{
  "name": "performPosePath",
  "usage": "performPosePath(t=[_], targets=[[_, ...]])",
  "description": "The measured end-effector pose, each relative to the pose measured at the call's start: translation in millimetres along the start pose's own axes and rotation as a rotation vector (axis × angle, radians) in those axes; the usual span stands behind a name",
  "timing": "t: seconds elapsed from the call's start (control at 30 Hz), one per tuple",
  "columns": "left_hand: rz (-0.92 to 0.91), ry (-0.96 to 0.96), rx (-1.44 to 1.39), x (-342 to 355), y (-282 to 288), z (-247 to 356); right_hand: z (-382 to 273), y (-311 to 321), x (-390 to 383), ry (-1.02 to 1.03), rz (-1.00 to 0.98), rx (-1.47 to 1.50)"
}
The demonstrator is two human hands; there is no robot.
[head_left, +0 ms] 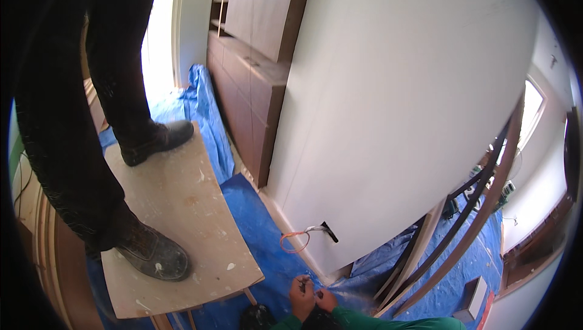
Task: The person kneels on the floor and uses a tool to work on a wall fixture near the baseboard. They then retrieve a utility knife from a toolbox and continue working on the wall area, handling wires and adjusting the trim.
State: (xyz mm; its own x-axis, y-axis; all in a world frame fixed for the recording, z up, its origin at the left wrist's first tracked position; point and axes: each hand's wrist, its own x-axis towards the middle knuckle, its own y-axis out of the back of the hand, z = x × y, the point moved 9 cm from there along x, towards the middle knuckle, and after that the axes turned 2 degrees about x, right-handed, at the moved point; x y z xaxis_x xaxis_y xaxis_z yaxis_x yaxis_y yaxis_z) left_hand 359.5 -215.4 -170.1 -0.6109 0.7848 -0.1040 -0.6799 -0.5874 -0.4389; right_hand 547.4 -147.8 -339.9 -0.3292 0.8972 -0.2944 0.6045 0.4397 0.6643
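Note:
My left hand [302,296] and my right hand [327,300] are close together at the lower edge, above the blue sheeting and near the foot of the white wall. The fingers of both are curled in. Small dark bits show at them, too small to name. Just beyond my hands, a loop of orange wire [294,242] with a grey end comes out of a dark slot [329,232] cut low in the wall [376,117]. Neither hand touches the wire.
At left a person in dark trousers and work shoes [155,251] stands on a paint-spotted board [182,208]. Blue sheeting [255,214] covers the floor. A brown cabinet [243,81] adjoins the wall. Long brown strips [480,220] and a pale box [471,298] are at right.

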Motion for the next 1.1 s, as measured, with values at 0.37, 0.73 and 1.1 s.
performPosePath(t=[0.37, 0.73, 1.1], targets=[[-0.128, -0.55, 0.32, -78.7, -24.3, 144.6, -40.9, 46.3, -51.6, 0.144, -0.013, -0.03], [-0.222, -0.673, 0.502, -88.8, -18.6, 237.2, -245.7, 260.5, -114.8, 0.416, 0.415, 0.055], [-0.31, -0.502, 0.429, -95.7, -23.9, 178.5, -346.5, 377.7, -178.6, 0.738, 0.694, 0.081]])
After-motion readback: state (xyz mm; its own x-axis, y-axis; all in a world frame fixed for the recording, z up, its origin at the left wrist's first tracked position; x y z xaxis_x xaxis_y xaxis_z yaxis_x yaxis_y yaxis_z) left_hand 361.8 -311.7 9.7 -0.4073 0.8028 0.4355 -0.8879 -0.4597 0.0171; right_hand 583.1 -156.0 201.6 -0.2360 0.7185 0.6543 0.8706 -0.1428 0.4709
